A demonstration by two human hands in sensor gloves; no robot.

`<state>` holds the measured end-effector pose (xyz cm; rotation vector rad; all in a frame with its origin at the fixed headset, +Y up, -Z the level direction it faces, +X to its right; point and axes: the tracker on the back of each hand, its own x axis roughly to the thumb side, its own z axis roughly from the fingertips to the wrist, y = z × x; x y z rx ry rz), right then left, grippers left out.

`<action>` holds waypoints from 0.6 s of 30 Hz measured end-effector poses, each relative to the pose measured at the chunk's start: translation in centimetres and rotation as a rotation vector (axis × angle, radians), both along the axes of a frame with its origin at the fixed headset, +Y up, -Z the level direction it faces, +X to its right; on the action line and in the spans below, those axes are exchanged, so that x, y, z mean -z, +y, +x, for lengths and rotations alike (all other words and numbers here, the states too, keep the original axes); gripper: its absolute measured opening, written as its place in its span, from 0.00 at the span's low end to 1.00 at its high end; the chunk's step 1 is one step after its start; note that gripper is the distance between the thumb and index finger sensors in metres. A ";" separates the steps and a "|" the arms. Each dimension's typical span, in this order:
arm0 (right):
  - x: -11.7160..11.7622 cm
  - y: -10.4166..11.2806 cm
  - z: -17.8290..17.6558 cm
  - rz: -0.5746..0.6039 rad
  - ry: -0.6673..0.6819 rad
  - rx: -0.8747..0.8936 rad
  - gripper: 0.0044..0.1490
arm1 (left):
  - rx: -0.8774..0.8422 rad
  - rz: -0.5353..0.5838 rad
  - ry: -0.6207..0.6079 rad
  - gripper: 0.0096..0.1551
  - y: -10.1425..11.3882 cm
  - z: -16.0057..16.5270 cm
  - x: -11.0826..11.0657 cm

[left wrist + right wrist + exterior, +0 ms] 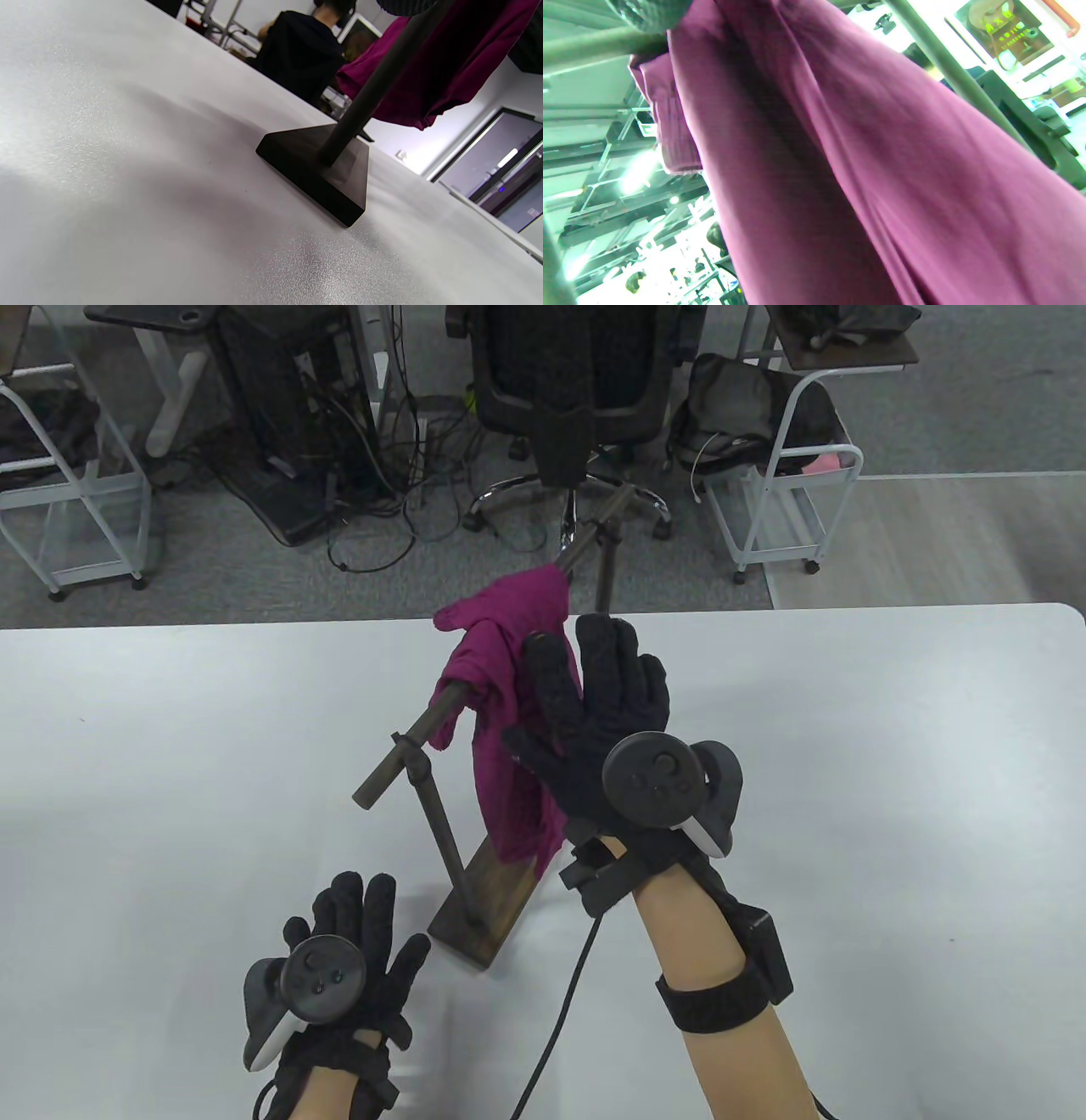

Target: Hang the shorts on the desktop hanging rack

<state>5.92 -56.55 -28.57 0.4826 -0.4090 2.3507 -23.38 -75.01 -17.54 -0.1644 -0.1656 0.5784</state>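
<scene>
— two hands in the table view: where are they?
— right hand (607, 704) spread flat against the magenta shorts (501, 678) draped over the rack (441, 814) bar; left hand (356, 933) open, flat on the desk (170, 772).
— left wrist view?
— rack base and post, shorts hanging above.
— right wrist view?
— shorts fabric fills it, bar behind.

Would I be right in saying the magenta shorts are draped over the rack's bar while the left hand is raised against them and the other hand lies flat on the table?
Not quite: the table view shows the right hand raised against the shorts, which hang over the bar, while the left hand lies flat on the table.
</scene>
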 end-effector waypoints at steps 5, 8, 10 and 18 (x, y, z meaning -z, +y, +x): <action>-0.9 -2.3 1.3 -0.044 -0.022 -0.049 0.48 | -0.001 0.002 0.001 0.48 0.1 0.0 0.0; -1.3 -3.8 2.2 -0.066 -0.043 -0.068 0.48 | -0.004 0.003 0.004 0.47 0.1 -0.1 0.0; -1.5 -4.6 2.7 -0.087 -0.052 -0.069 0.49 | -0.004 0.003 0.006 0.48 0.1 -0.1 -0.1; -2.4 -7.9 5.4 -0.173 -0.094 -0.091 0.49 | -0.009 0.004 0.007 0.48 0.2 -0.2 -0.1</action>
